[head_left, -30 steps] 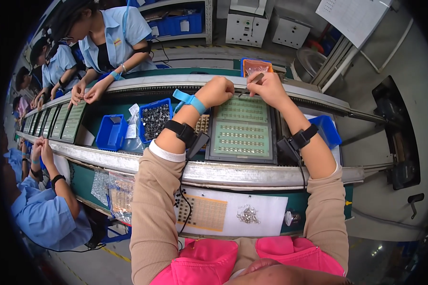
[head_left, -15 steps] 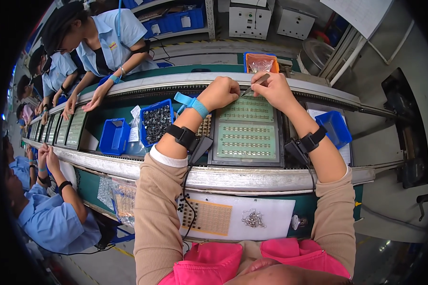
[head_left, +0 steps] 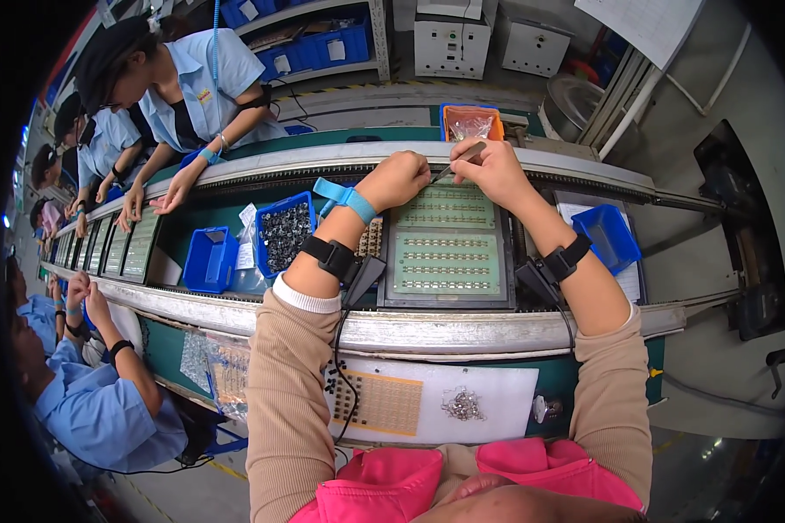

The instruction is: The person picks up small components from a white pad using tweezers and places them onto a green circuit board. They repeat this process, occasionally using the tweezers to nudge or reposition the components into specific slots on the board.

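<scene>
While the right hand pinches slim tweezers, their tip angles left toward the left hand, which is curled into a fist, contents hidden; both hover over the far edge of the green circuit panel.

Both hands are shifting along the far edge of the green circuit panel. The left hand, closed in a loose fist, is drawing in from the left toward the right hand, narrowing the gap between them. The right hand, pinching metal tweezers, is moving slightly rightward. The co-worker across the conveyor is leaning lower, one arm reaching farther along the belt.
</scene>
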The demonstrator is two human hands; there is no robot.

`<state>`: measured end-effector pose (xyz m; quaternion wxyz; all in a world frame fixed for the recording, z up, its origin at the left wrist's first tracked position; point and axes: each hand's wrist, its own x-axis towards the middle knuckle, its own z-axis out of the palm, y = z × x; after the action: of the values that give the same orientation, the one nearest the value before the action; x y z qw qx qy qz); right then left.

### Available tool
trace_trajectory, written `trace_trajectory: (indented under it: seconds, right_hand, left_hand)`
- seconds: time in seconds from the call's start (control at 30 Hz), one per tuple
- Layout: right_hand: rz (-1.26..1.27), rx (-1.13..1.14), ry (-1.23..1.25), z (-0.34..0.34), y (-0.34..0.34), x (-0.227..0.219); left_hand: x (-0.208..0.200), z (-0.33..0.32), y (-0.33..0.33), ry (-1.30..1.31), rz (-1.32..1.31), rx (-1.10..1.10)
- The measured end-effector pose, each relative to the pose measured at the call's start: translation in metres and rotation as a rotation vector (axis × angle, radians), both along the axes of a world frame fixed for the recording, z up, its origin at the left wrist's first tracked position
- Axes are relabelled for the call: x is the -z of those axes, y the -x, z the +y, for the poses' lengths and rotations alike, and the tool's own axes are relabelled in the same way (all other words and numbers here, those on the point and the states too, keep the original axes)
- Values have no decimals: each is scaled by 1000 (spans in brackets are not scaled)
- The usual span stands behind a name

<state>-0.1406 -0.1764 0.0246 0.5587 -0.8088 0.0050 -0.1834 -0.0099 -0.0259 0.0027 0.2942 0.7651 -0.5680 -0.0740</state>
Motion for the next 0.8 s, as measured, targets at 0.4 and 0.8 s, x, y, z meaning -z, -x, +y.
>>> trace_trajectory:
  seconds: [0.4,0.8]
  right_hand:
    - [23,31,14,1,3,-5]
    - [-21,-18,-84,-2,4,-5]
  left_hand:
    - [-3,5,-4,-43,56,33]
    - [-9,8,-4,-82,295,70]
